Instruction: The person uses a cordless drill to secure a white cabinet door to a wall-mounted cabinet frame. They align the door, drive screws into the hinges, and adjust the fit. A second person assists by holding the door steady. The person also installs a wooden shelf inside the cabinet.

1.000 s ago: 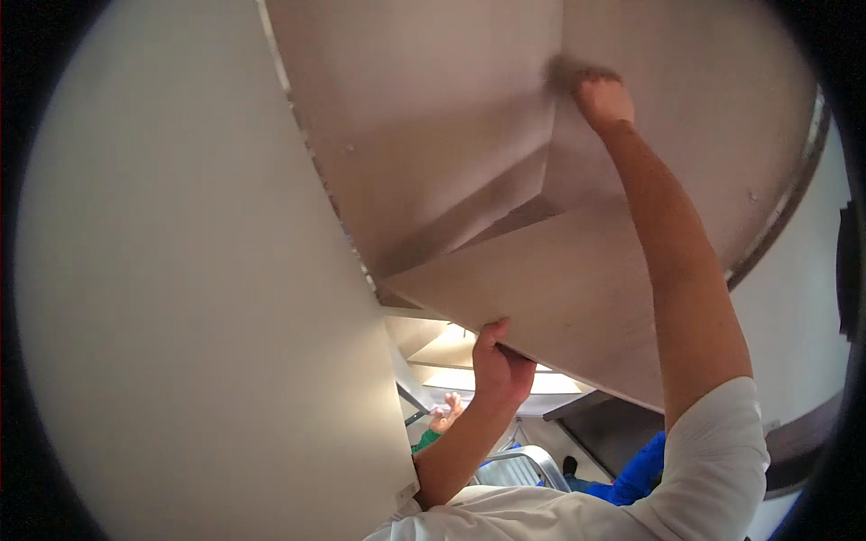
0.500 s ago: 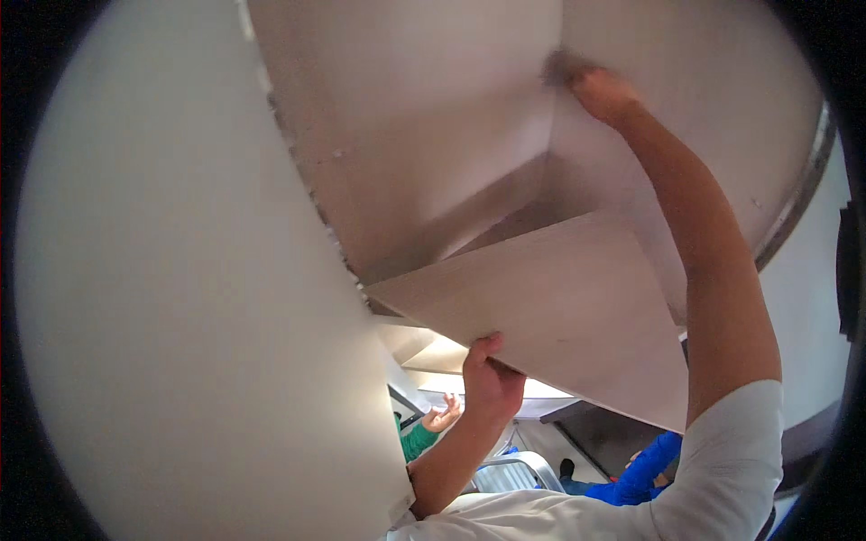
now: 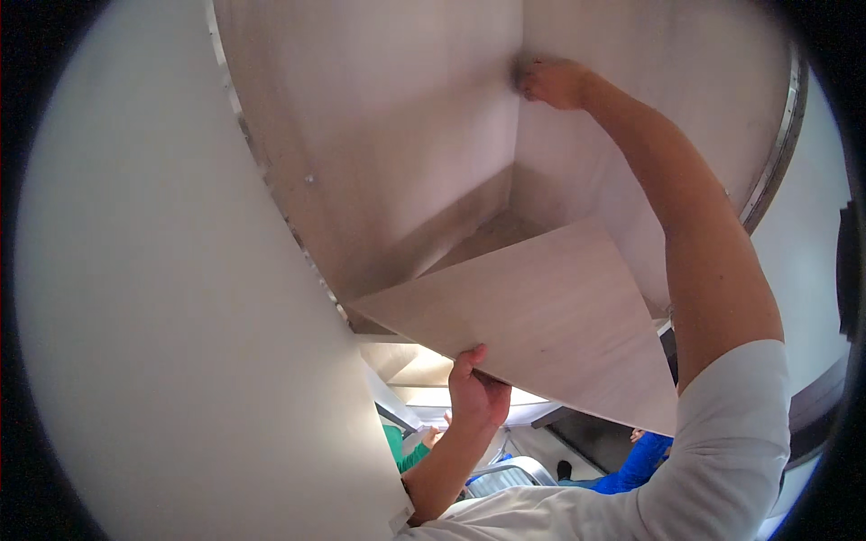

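Observation:
My left hand [image 3: 478, 392] grips the front edge of a pale wooden shelf board [image 3: 550, 316] from below. The board lies tilted inside a pale wooden cabinet [image 3: 397, 135]. My right hand [image 3: 552, 81] reaches up with a stretched arm into the cabinet's upper back corner. Its fingers are curled against the seam where two inner walls meet. A small dark spot shows at the fingertips; whether the hand holds anything is hidden.
A broad white panel [image 3: 180, 298] fills the left side, with a metal strip [image 3: 271, 194] along its edge. Below the board, another person's green sleeve and hand [image 3: 410, 446] and someone in blue [image 3: 645, 460] are visible. A curved metal rim [image 3: 776, 153] runs at the right.
My left hand and the board's front edge have sunk slightly. The right hand stays in the upper corner, now a little further left in the picture.

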Available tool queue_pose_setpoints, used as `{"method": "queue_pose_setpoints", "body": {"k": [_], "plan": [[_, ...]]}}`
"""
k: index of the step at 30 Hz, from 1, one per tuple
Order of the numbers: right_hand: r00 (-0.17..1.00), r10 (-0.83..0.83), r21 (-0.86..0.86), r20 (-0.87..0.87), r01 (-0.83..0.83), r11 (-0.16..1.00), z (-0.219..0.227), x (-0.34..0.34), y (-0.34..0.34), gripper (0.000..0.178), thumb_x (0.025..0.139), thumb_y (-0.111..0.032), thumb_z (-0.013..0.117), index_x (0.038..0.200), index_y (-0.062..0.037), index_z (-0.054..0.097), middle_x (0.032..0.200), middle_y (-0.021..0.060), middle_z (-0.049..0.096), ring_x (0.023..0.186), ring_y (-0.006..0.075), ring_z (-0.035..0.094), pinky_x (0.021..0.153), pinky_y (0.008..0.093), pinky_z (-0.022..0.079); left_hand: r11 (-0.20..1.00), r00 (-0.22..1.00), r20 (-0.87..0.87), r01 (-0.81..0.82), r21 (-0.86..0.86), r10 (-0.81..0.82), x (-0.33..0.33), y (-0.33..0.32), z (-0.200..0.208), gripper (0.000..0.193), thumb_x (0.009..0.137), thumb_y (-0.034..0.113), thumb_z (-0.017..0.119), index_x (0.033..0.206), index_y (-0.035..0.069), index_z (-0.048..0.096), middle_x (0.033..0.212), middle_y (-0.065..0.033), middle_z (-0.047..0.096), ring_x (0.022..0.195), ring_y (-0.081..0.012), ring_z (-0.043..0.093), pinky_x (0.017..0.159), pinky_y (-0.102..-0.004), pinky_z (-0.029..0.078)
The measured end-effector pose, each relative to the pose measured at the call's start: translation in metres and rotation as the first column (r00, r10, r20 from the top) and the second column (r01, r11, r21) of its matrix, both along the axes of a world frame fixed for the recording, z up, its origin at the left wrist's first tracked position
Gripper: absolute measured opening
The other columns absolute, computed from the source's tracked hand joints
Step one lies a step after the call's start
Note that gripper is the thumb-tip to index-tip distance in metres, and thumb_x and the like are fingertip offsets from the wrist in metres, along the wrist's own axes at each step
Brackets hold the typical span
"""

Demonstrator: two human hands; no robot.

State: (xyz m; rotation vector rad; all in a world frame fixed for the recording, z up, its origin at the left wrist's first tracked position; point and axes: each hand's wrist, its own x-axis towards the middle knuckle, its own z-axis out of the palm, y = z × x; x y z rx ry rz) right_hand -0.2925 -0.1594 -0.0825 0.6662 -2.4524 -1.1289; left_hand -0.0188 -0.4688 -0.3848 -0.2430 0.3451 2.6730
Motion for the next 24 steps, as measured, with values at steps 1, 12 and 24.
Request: {"method": "queue_pose_setpoints", "body": {"k": [1, 12, 24], "plan": [[0.998, 0.062, -0.019, -0.034, -0.063, 0.998, -0.001, 0.003, -0.007, 0.020, 0.095, -0.013, 0.056, 0.106, -0.0067, 0.071, 0.117, 0.0086, 0.069, 0.116, 0.0298, 0.064, 0.101, 0.0436, 0.052, 1.000, 1.000, -0.009, -0.015, 0.010, 0.015, 0.001, -0.004, -0.001, 0.061, 0.079, 0.011, 0.065, 0.138, 0.007, 0.050, 0.132, -0.0099, 0.059, 0.128, -0.0308, 0.055, 0.114, -0.0535, 0.041], [0.917, -0.171, -0.283, -0.361, 0.067, 0.957, -0.025, 0.036, -0.013, 0.015, 0.089, -0.022, 0.070, 0.100, -0.0125, 0.073, 0.108, 0.0033, 0.069, 0.118, 0.0231, 0.058, 0.107, 0.0432, 0.040, 0.999, 0.999, 0.007, -0.042, -0.004, 0.042, 0.000, -0.007, -0.004, 0.059, 0.079, 0.009, 0.064, 0.136, 0.008, 0.053, 0.130, -0.0100, 0.061, 0.126, -0.0312, 0.057, 0.113, -0.0520, 0.043], [0.860, -0.126, -0.157, -0.494, 0.054, 0.986, -0.045, 0.038, 0.002, 0.014, 0.091, -0.017, 0.062, 0.087, -0.0167, 0.075, 0.098, -0.0040, 0.070, 0.115, 0.0182, 0.058, 0.109, 0.0410, 0.037, 0.998, 0.993, -0.100, -0.063, -0.013, 0.062, 0.001, 0.002, -0.011, 0.058, 0.079, 0.014, 0.066, 0.134, 0.006, 0.055, 0.129, -0.0087, 0.062, 0.124, -0.0279, 0.058, 0.108, -0.0473, 0.047]]}}
